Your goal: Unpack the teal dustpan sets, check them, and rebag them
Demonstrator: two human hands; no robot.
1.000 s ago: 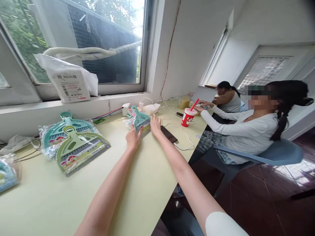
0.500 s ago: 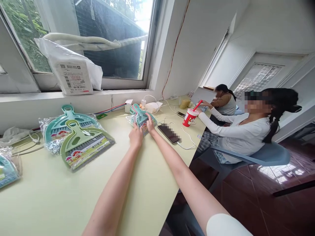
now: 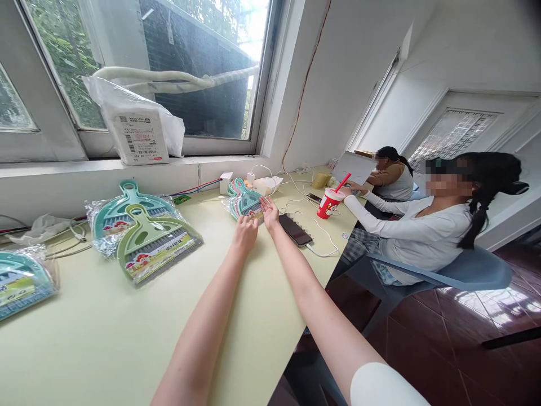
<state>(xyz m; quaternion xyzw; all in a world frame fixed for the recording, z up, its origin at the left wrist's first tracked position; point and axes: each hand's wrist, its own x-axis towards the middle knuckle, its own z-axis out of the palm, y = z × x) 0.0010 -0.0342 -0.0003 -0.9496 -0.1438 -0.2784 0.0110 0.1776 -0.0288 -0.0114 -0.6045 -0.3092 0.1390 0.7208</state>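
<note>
A small stack of plastic-wrapped dustpan and brush sets (image 3: 245, 202), teal with some pink, lies on the table just beyond my hands. My left hand (image 3: 245, 234) rests at the near edge of the stack, its fingers curled in and nothing visible in them. Close to the stack's right side is my right hand (image 3: 269, 213), open, with fingers stretched and palm turned toward the sets; I cannot tell whether it touches them. To the left lies a green wrapped dustpan set (image 3: 156, 248), overlapping a teal wrapped set (image 3: 127, 206) behind it.
Another teal set (image 3: 23, 285) lies at the far left. Right of my hands are a phone (image 3: 295, 230) on a white cable and a red cup (image 3: 329, 204) with a straw. Cables run along the wall. A wrapped pack (image 3: 141, 135) stands on the sill. Two people sit at right.
Both hands have drawn back from the stacked sets. My left hand has come off the front and curled at the near edge; my right hand has opened. The view has shifted slightly left.
</note>
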